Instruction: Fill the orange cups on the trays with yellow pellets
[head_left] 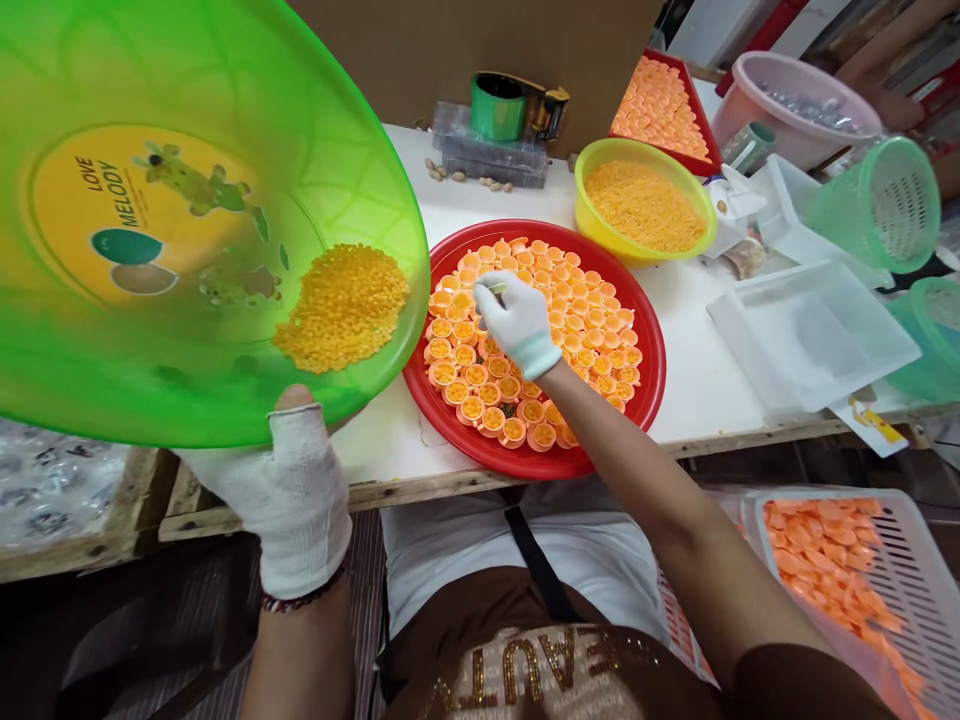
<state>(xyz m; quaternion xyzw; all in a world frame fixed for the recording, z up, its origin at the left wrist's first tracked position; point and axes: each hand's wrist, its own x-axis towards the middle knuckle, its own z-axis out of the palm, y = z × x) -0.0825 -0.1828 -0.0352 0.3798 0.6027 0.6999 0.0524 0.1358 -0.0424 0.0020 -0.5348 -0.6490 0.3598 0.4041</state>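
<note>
My left hand (289, 490), in a white glove, grips the near rim of a tilted green plastic basin (187, 200). A heap of small yellow pellets (345, 305) lies inside the basin, near its lower right side. My right hand (517, 320), also gloved, hovers over a round red tray (649, 350) packed with several orange caps (585, 320). Its fingers are pinched together at the tips on something small I cannot make out. Many caps in the near rows hold yellow fill.
A yellow bowl (645, 200) of yellow pellets stands behind the tray. A red tray of orange caps (660, 105), a pink basin (795, 105), a green basket (885, 200), clear lids (810, 335) and a tape dispenser (517, 105) surround it. A slotted crate of orange caps (847, 570) sits low right.
</note>
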